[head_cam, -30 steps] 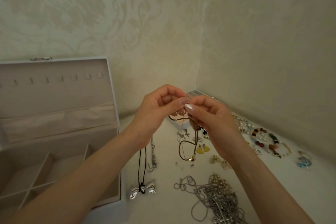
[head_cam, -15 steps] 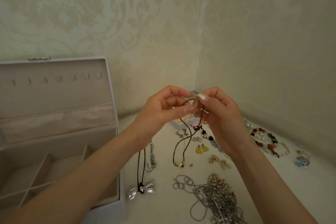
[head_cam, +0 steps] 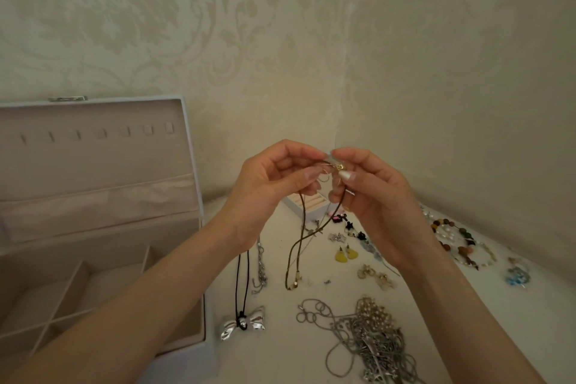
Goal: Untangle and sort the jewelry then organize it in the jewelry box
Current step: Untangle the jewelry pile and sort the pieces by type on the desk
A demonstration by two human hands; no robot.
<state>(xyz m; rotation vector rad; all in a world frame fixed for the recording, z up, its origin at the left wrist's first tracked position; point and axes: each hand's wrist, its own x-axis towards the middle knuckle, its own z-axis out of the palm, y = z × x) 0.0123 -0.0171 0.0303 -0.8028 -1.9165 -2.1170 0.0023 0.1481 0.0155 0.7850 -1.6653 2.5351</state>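
Here, above the white tabletop (head_cam: 280,358), the left hand (head_cam: 268,187) and the right hand (head_cam: 374,193) meet fingertip to fingertip. Both pinch the top of a thin brown cord necklace (head_cam: 294,246) where a small gold fitting (head_cam: 338,167) sits. The cord's loop hangs down between the forearms; I cannot tell whether its lower end touches the tabletop. This looks like the untangling step, with most of the sorting ahead.

The likely trouble is a hard pull at the fitting, which could tighten a knot rather than free it. The dangling end also hangs near the heap of tangled silver chains (head_cam: 371,340), so a swing of the cord could snag it there. A slip of either pinch would drop the piece among the yellow drop earrings (head_cam: 346,254) below.

The large white jewelry box (head_cam: 193,196) stands open at the left, its lid upright with a row of small hooks and a gathered pocket. Its divided compartments, as far as they show, hold only pale lining. Behind the hands a small white ring tray (head_cam: 307,204) with ridged slots is partly hidden, so I cannot tell what it holds.
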